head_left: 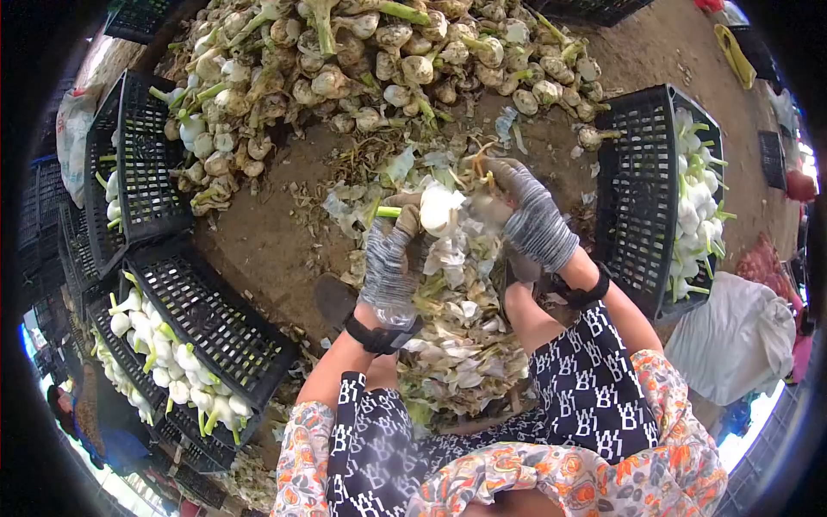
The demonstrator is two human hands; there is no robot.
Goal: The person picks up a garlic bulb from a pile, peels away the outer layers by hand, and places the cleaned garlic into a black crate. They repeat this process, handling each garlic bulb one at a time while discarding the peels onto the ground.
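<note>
My left hand (pixel 389 246), in a grey knitted glove with tan fingers, is closed around a white garlic bulb (pixel 440 209). The bulb's cut green stem sticks out to the left past the thumb. Just right of the bulb, my right hand (pixel 534 211) wears a matching glove. Its fingers point up and left, held apart from the thumb, which is smeared by motion. Thin brown dry strands (pixel 479 164) show at those fingertips. Below both hands, between my legs, lies a heap of peeled garlic skins (pixel 465 345).
A large pile of unpeeled, soil-stained garlic (pixel 370 60) covers the ground ahead. Black plastic crates with white bulbs stand at the right (pixel 636 198), at the left (pixel 151 164) and at the lower left (pixel 215 319). A white sack (pixel 732 336) lies behind the right crate.
</note>
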